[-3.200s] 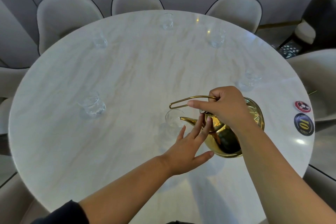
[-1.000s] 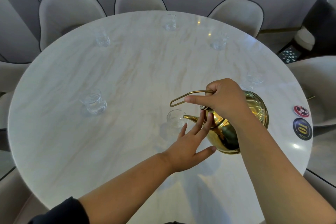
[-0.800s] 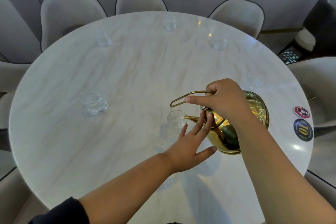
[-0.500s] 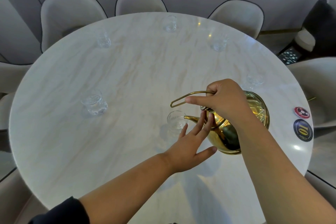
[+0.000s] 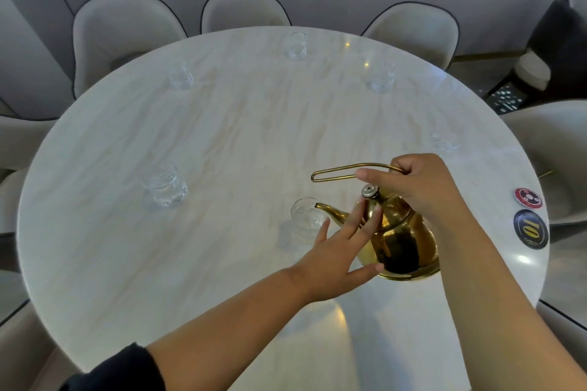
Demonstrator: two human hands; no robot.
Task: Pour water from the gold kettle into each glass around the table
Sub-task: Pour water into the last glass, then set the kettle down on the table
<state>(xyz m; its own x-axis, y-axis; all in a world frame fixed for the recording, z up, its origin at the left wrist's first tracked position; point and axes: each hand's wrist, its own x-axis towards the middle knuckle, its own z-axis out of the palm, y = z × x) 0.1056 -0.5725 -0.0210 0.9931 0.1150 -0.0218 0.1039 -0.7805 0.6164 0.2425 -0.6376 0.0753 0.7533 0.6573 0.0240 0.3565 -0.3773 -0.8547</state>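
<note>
The gold kettle is tilted to the left, its spout tip over the rim of the nearest glass on the round marble table. My right hand is closed on the kettle's wire handle. My left hand has its fingers spread, with the fingertips pressed on the kettle's lid just below the knob. Other clear glasses stand around the table: one at the left, one at the far left, one at the far middle, and more to the right.
Another glass stands just beyond my right hand. Two round coasters, red and black with "10", lie at the table's right edge. Upholstered chairs ring the table.
The kettle has tipped a little further to the left, so its lid knob now shows below my right thumb. Both hands keep their places.
</note>
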